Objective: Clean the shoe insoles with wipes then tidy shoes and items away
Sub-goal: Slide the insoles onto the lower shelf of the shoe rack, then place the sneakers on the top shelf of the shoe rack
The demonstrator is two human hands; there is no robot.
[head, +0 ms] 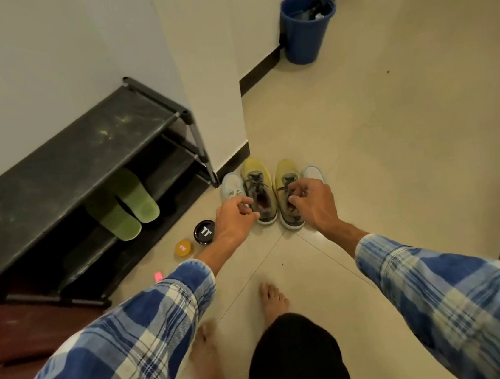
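Checked cotton sleeves [134,336] are reaching out above bare feet [273,298] on glossy floor tiles [379,159]. Just right of the black shoe rack [61,161], two yellow knit shoes are standing side by side. The right hand [309,198] is curling its fingers into the right shoe [284,173], pinching the tongue. The left hand [233,214] is hovering at the left shoe [256,170], fingers half curled, grip unclear. A round black tin [205,231] and a smaller yellow tin [183,248] are lying before the rack, with soft green slippers [123,210] sitting on its shelf
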